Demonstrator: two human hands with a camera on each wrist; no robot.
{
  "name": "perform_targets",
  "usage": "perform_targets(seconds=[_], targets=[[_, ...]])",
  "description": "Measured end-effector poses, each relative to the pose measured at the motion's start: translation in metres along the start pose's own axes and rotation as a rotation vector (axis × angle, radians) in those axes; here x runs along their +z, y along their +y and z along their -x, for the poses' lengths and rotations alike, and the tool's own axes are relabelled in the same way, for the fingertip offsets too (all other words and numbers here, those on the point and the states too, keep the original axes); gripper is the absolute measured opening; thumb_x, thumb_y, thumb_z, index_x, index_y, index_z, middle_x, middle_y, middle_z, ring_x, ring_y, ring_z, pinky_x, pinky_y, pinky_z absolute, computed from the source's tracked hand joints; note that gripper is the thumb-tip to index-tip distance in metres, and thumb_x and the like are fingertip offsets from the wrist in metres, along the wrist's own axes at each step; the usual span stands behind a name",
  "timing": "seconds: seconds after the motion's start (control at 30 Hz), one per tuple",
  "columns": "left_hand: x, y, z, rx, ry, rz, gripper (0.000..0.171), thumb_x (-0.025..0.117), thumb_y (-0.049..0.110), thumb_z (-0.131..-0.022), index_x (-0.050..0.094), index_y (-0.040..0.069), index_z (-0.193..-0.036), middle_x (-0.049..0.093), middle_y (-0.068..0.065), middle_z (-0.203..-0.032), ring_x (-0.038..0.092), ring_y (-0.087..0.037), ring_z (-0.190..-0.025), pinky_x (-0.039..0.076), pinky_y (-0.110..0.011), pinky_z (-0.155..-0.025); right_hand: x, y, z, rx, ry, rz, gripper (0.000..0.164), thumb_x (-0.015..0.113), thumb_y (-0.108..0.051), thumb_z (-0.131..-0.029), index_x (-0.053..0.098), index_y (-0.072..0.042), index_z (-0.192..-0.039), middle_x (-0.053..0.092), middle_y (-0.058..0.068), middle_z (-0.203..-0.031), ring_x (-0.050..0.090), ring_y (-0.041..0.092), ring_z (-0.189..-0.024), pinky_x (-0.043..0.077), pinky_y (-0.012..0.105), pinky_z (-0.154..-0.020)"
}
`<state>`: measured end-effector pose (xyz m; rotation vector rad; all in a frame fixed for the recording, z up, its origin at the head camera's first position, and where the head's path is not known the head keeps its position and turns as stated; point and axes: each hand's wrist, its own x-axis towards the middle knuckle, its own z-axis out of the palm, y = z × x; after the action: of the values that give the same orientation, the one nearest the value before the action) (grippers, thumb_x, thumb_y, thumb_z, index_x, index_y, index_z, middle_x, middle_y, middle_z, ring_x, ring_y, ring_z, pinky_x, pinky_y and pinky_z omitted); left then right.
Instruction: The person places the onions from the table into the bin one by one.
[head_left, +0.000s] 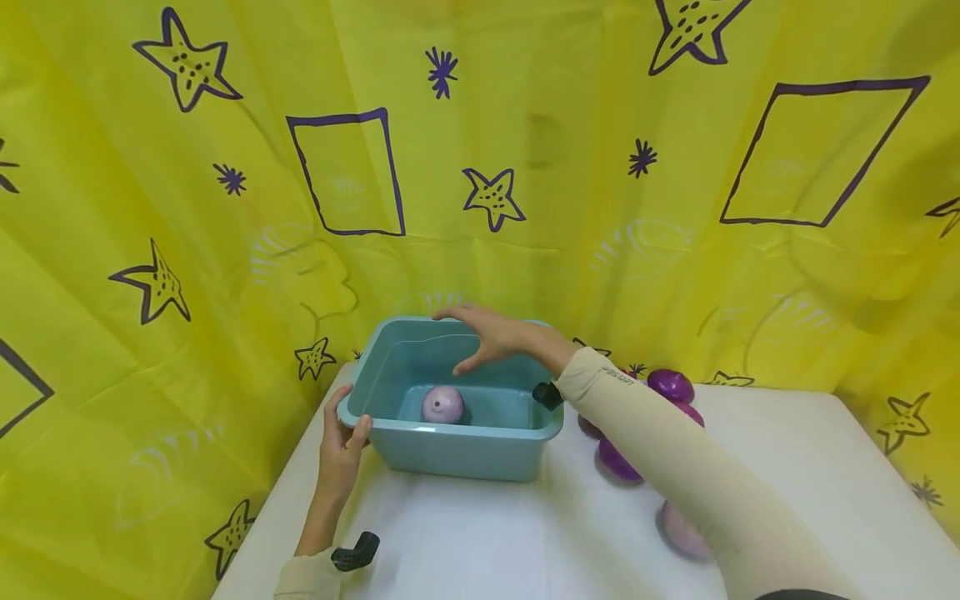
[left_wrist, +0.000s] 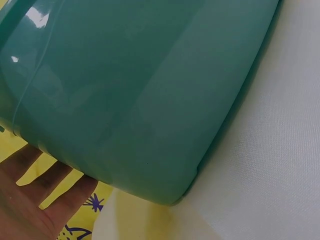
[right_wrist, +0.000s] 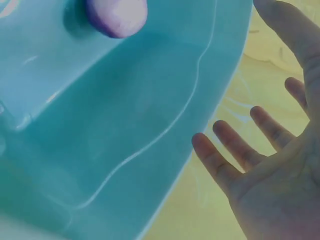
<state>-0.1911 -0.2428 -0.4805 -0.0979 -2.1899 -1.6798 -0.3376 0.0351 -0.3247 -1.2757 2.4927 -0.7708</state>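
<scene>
A teal plastic tub (head_left: 457, 450) stands on the white table. One round, pale purple, onion-like thing (head_left: 442, 405) lies inside on its floor, and the right wrist view shows part of the same onion-like thing (right_wrist: 119, 17). My left hand (head_left: 341, 442) grips the tub's near left corner, thumb at the rim and fingers beneath it outside. In the left wrist view, those fingers (left_wrist: 60, 187) touch the teal wall. Over the tub's far half my right hand (head_left: 491, 333) hovers with fingers spread and nothing in it, apart from the onion-like thing.
Right of the tub, partly behind my right sleeve, lie several purple onion-like things (head_left: 671, 385) and a paler pink one (head_left: 682, 533). A yellow curtain (head_left: 555, 167) with drawn stars hangs behind and beside the white table (head_left: 465, 542).
</scene>
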Motion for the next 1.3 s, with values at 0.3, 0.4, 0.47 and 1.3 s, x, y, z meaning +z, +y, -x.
perform_targets(seconds=[0.3, 0.4, 0.47, 1.3], targets=[[0.0, -0.001, 0.0, 0.008, -0.002, 0.002, 0.06, 0.053, 0.018, -0.105, 0.025, 0.023, -0.158, 0.032, -0.011, -0.162, 0.046, -0.043, -0.137, 0.047, -0.057, -0.102, -0.02, 0.009, 0.056, -0.034, 0.122, -0.019, 0.087, 0.088, -0.026, -0.081, 0.043, -0.016, -0.155, 0.042, 0.009, -0.157, 0.039, 0.032, -0.144, 0.037, 0.058, -0.115], [0.0, -0.001, 0.0, 0.006, -0.011, 0.009, 0.06, 0.053, 0.019, -0.106, 0.024, 0.023, -0.158, 0.032, -0.012, -0.162, 0.045, -0.044, -0.138, 0.046, -0.057, -0.103, -0.027, 0.018, 0.082, -0.031, 0.181, -0.011, 0.085, 0.089, -0.025, -0.081, 0.046, -0.016, -0.153, 0.043, 0.009, -0.157, 0.037, 0.033, -0.145, 0.035, 0.06, -0.115], [0.0, -0.001, 0.0, -0.002, -0.015, 0.006, 0.059, 0.052, 0.019, -0.106, 0.024, 0.022, -0.158, 0.032, -0.013, -0.161, 0.045, -0.045, -0.138, 0.046, -0.058, -0.103, -0.031, 0.025, 0.1, -0.03, 0.218, -0.008, 0.084, 0.089, -0.025, -0.08, 0.047, -0.014, -0.152, 0.044, 0.01, -0.156, 0.038, 0.034, -0.145, 0.036, 0.061, -0.114], [-0.001, 0.0, -0.001, 0.023, -0.005, -0.002, 0.058, 0.049, 0.014, -0.106, 0.023, 0.017, -0.158, 0.03, -0.017, -0.161, 0.046, -0.049, -0.133, 0.049, -0.012, -0.086, -0.026, 0.109, 0.268, 0.195, 0.355, 0.029, 0.074, 0.085, -0.018, -0.085, 0.047, -0.01, -0.149, 0.044, 0.022, -0.149, 0.054, 0.049, -0.121, 0.051, 0.071, -0.09]])
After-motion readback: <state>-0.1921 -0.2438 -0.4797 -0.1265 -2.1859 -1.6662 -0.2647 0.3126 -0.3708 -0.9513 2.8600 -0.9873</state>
